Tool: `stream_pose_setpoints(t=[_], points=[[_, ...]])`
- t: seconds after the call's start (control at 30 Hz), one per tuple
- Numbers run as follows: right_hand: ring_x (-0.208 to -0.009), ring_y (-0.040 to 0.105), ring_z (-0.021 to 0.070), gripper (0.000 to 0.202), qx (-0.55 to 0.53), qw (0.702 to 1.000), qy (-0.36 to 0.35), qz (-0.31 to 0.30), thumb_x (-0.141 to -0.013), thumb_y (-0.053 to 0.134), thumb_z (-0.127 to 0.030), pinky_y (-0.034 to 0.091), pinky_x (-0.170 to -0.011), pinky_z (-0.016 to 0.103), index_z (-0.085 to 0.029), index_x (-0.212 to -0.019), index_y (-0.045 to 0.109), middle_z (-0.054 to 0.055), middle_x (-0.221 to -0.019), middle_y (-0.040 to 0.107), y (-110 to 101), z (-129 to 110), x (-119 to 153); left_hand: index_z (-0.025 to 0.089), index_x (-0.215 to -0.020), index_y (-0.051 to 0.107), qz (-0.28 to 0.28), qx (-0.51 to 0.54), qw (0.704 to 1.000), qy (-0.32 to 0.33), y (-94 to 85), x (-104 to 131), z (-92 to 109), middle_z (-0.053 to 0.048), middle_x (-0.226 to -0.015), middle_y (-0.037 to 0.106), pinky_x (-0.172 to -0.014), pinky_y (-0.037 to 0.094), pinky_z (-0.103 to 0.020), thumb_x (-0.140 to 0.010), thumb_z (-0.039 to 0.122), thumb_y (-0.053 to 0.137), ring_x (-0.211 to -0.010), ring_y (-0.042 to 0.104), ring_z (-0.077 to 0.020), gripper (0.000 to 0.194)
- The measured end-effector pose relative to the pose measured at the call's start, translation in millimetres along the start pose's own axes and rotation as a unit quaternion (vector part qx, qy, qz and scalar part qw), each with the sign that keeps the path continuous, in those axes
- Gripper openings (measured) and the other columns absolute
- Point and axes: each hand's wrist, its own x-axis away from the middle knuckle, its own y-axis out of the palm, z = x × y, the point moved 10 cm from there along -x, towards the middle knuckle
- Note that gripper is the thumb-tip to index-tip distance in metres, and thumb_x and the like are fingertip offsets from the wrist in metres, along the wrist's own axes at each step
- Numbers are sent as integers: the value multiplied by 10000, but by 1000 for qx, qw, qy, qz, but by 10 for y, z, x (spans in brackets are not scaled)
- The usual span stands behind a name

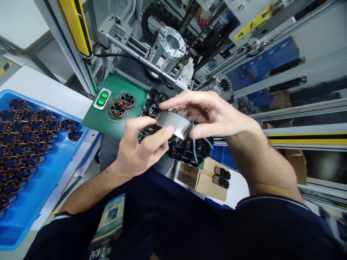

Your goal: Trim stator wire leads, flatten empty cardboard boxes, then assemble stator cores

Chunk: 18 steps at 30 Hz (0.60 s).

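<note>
Between my two hands is a silver metal ring-shaped part (175, 124) with dark teeth showing at its edges, held tilted in front of my chest. The fingertips of my left hand (143, 144) press on its near side and left end. My right hand (211, 113) curls over its right end, thumb below and fingers above. Beneath and behind the hands, black toothed cores (187, 151) are clustered at the edge of the green mat (100, 121). Two copper-wound cores (117, 109) with loose wires lie on that mat.
A blue tray (35, 202) at the left holds several wound cores. Beside the mat's switch box (102, 99), a yellow-striped post rises. Machine rods and a metal cylinder (172, 43) stand ahead. Cardboard (208, 184) with dark cores is at the lower right.
</note>
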Motion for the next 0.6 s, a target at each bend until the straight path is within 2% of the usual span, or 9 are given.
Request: stream_pose_setpoints(t=[0.1,0.2,0.23,0.3,0.37,0.43,0.5,0.6], points=[[-960,837,182,745,38,998,24,35,-937,1111,-465,718,-799,263,-339,-1630,867,40,-1279,895,-120,52,-54,362,-1602,694,-31,-24,999,1,28,79,-176,-107,-1450,677,-1064,694,-403,-1070,90,879,-1284,750,-267,625],[-1126,848,246,757,144,979,40,137,-871,1148,-590,745,-902,337,-279,-1512,893,71,-1358,893,-591,-35,-145,342,-1653,639,-75,-120,990,-28,-68,217,-601,-144,-1489,702,-1153,672,-511,-1083,273,967,-1344,735,-331,661],[-1194,840,270,774,182,966,37,180,-838,1165,-606,752,-955,370,-266,-1477,893,85,-1402,889,-819,-97,-186,310,-1650,626,-70,-164,983,-43,-162,284,-789,-162,-1481,710,-1192,649,-561,-1071,359,992,-1361,725,-362,687],[-1296,807,303,821,256,931,26,260,-790,1189,-615,749,-1068,438,-266,-1462,872,93,-1456,884,-1317,-217,-289,228,-1605,617,-16,-236,968,-83,-431,448,-1178,-210,-1457,710,-1243,594,-642,-1092,498,932,-1391,697,-416,659],[-1347,777,329,857,331,887,33,322,-776,1187,-610,730,-1162,509,-298,-1496,842,73,-1438,896,-1796,-254,-428,156,-1544,623,41,-278,949,-141,-657,644,-1552,-268,-1461,697,-1276,537,-695,-1165,549,753,-1426,660,-451,561],[-1380,775,376,834,400,841,66,358,-788,1161,-583,711,-1227,588,-320,-1510,836,63,-1409,907,-2188,-180,-602,119,-1510,625,59,-296,933,-195,-742,810,-1843,-307,-1488,685,-1308,492,-721,-1203,555,609,-1458,634,-465,533],[-1407,792,435,775,452,803,112,371,-786,1140,-496,684,-1286,650,-289,-1477,856,92,-1431,906,-2459,-41,-783,114,-1512,615,45,-294,928,-225,-712,893,-2001,-319,-1516,677,-1336,477,-720,-1207,566,569,-1481,631,-464,547],[-1394,821,478,735,499,772,169,357,-764,1121,-384,643,-1347,674,-204,-1433,872,166,-1442,902,-2658,153,-998,132,-1506,599,38,-273,933,-232,-677,906,-2045,-314,-1505,672,-1342,501,-705,-1210,592,563,-1481,646,-455,548]])
